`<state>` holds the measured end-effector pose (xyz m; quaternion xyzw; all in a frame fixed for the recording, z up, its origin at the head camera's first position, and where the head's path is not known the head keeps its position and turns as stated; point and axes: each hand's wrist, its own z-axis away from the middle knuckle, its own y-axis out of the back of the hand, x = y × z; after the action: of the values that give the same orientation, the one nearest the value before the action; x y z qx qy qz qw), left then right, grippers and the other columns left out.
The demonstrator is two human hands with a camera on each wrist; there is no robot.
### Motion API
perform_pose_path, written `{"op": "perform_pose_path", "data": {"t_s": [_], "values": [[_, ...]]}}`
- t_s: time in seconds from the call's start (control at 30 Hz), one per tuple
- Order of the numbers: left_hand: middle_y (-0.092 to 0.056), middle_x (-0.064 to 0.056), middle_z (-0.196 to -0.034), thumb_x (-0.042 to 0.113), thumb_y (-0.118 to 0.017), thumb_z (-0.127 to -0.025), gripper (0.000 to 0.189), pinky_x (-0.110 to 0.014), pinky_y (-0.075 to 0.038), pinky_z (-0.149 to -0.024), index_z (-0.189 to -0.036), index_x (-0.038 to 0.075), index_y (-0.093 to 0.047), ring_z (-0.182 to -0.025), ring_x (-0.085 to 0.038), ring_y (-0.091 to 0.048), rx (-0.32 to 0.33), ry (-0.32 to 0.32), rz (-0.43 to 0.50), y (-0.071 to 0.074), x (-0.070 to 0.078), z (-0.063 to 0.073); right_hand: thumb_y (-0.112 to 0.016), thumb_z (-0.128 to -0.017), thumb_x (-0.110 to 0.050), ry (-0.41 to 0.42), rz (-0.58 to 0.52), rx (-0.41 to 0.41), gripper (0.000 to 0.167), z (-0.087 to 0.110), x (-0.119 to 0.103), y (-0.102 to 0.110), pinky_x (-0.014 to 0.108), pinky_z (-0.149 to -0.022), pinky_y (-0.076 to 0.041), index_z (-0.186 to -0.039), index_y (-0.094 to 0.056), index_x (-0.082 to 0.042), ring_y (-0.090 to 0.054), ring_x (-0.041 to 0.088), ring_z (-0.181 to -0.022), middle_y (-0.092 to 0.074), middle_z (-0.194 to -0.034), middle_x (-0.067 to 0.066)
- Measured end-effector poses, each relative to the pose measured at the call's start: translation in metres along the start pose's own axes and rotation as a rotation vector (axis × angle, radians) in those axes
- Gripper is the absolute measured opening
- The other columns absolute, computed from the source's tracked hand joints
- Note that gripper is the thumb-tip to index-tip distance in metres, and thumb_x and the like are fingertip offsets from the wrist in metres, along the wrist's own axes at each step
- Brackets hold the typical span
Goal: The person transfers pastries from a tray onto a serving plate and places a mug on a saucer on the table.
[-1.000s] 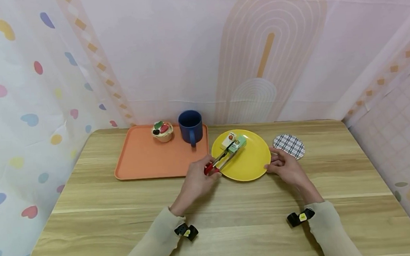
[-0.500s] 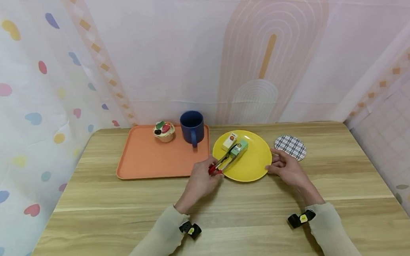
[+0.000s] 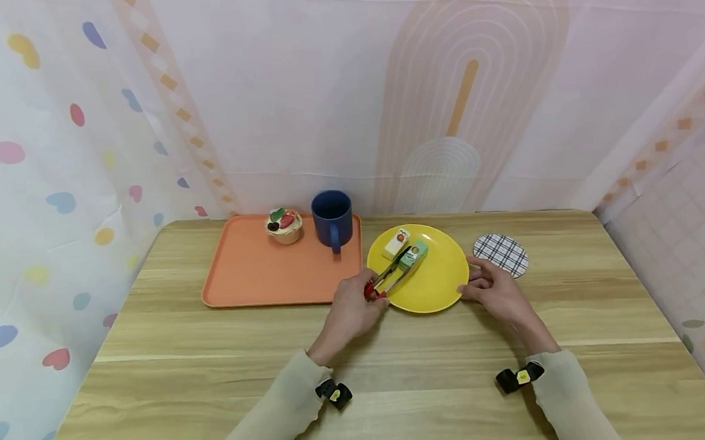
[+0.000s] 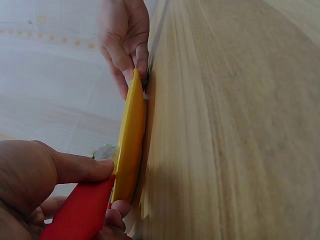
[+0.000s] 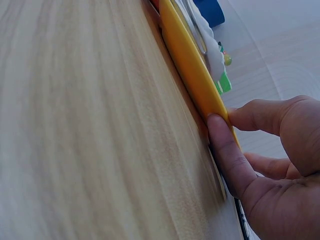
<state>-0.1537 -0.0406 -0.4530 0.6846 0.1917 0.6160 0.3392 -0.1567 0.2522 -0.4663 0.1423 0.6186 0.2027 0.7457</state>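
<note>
In the head view my left hand (image 3: 352,307) holds tongs (image 3: 370,290) by their red handles, beside the yellow plate's (image 3: 438,283) left rim. The metal arms reach over the plate, tips at a small green cake slice (image 3: 415,255). A white cake slice (image 3: 395,241) lies just behind it. My right hand (image 3: 500,297) pinches the plate's right rim; the right wrist view shows its thumb (image 5: 225,142) on the underside. In the left wrist view the left thumb (image 4: 95,169) presses the red handle at the rim, with fingertips under the plate, which sits close over the table.
An orange tray (image 3: 271,280) stands left of the plate, bearing a fruit-topped cupcake (image 3: 284,227) and a blue mug (image 3: 332,220). A checked round coaster (image 3: 502,253) lies behind the right hand. Patterned cloth (image 3: 296,115) hangs along the table's (image 3: 426,392) back edge.
The left hand and tongs have shifted slightly right. The green slice stands a little farther from the white one. The whole head view has drifted slightly; the right hand keeps its place at the rim.
</note>
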Motion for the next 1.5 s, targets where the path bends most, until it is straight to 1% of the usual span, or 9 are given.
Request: {"op": "perform_pose_path", "data": {"t_s": [0.1, 0.3, 0.53, 0.73, 0.83, 1.03, 1.2, 1.5], "values": [[-0.066, -0.007, -0.092, 0.014, -0.081, -0.087, 0.036, -0.029, -0.044, -0.066, -0.119, 0.005, -0.067, -0.078, -0.018, -0.055, 0.000, -0.008, 0.001, 0.000, -0.001, 0.000, -0.072, -0.096, -0.015, -0.001, -0.002, -0.001, 0.074, 0.000, 0.000, 0.000, 0.018, -0.077, -0.053, -0.158, -0.034, -0.005, -0.066, 0.018, -0.100, -0.062, -0.132, 0.024], [-0.069, -0.009, -0.099, 0.016, -0.083, -0.085, 0.039, -0.031, -0.046, -0.070, -0.119, 0.006, -0.067, -0.082, -0.019, -0.056, 0.004, -0.010, 0.008, 0.000, 0.000, 0.002, -0.072, -0.096, -0.014, 0.006, -0.007, 0.000, 0.074, 0.000, 0.001, 0.001, 0.017, -0.077, -0.054, -0.158, -0.034, -0.005, -0.067, 0.018, -0.101, -0.062, -0.132, 0.024], [-0.067, -0.009, -0.099, 0.018, -0.083, -0.085, 0.043, -0.033, -0.044, -0.072, -0.123, 0.006, -0.066, -0.085, -0.021, -0.055, 0.001, -0.012, 0.024, 0.001, 0.000, 0.004, -0.071, -0.096, -0.011, 0.035, -0.018, -0.005, 0.072, -0.001, 0.005, 0.000, 0.018, -0.077, -0.055, -0.157, -0.034, -0.003, -0.067, 0.014, -0.098, -0.062, -0.131, 0.025], [-0.068, -0.010, -0.106, 0.019, -0.083, -0.085, 0.047, -0.035, -0.046, -0.076, -0.126, 0.006, -0.065, -0.089, -0.022, -0.055, 0.013, -0.004, 0.034, 0.001, 0.002, 0.006, -0.071, -0.096, -0.010, 0.041, -0.014, -0.001, 0.072, 0.000, 0.005, -0.001, 0.018, -0.076, -0.054, -0.157, -0.035, -0.003, -0.067, 0.013, -0.097, -0.062, -0.131, 0.026], [-0.068, -0.011, -0.108, 0.019, -0.084, -0.085, 0.048, -0.036, -0.047, -0.077, -0.127, 0.005, -0.065, -0.089, -0.023, -0.056, 0.016, -0.008, 0.033, 0.002, 0.003, 0.007, -0.071, -0.095, -0.010, 0.041, -0.011, 0.001, 0.072, 0.000, 0.005, -0.001, 0.018, -0.076, -0.054, -0.157, -0.035, -0.003, -0.067, 0.012, -0.097, -0.062, -0.131, 0.026], [-0.069, -0.013, -0.114, 0.020, -0.085, -0.084, 0.052, -0.041, -0.050, -0.084, -0.129, 0.005, -0.064, -0.095, -0.025, -0.058, 0.026, -0.022, 0.035, 0.004, 0.006, 0.011, -0.071, -0.095, -0.009, 0.038, -0.009, 0.002, 0.072, 0.001, 0.004, 0.000, 0.018, -0.076, -0.054, -0.157, -0.035, -0.003, -0.066, 0.013, -0.097, -0.062, -0.130, 0.025], [-0.069, -0.014, -0.113, 0.019, -0.086, -0.083, 0.052, -0.041, -0.050, -0.082, -0.127, 0.005, -0.065, -0.096, -0.029, -0.061, 0.032, -0.040, 0.062, 0.006, 0.008, 0.013, -0.071, -0.096, -0.011, 0.035, -0.007, -0.001, 0.072, 0.001, 0.004, 0.000, 0.018, -0.076, -0.054, -0.157, -0.034, -0.003, -0.066, 0.013, -0.098, -0.062, -0.130, 0.025], [-0.068, -0.014, -0.126, 0.020, -0.087, -0.082, 0.058, -0.046, -0.052, -0.094, -0.133, 0.006, -0.063, -0.109, -0.030, -0.062, 0.053, -0.026, 0.100, 0.009, 0.012, 0.018, -0.071, -0.096, -0.012, 0.026, -0.007, -0.004, 0.073, 0.001, 0.002, 0.001, 0.019, -0.077, -0.054, -0.158, -0.034, -0.005, -0.066, 0.015, -0.100, -0.062, -0.131, 0.024]]}}
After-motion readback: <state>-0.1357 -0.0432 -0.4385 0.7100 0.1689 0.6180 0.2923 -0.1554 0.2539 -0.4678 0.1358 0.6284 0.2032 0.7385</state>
